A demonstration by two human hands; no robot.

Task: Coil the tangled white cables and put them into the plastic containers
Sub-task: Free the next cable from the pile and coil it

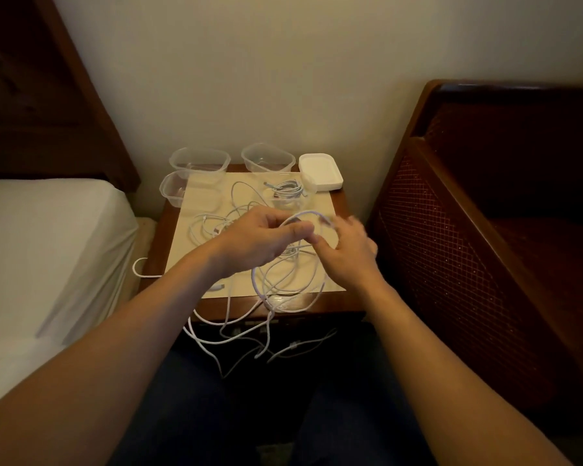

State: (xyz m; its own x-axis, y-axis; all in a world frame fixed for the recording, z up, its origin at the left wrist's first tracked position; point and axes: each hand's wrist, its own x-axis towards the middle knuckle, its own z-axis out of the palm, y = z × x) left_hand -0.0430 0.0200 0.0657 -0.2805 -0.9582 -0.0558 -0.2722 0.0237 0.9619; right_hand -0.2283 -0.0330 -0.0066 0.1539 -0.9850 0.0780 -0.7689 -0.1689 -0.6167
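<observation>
The coiling step is under way: the left hand pinches a loop of white cable above the counter, while the blurred right hand has its fingers loosely spread beside the loop, touching it. One finished coil already sits in a container. Next, I judge, another turn must be drawn from the tangle, whose strands hang over the counter's near edge. Empty containers stand at the back, near the wall; room there is tight

No readable text, labels or numbers.
</observation>
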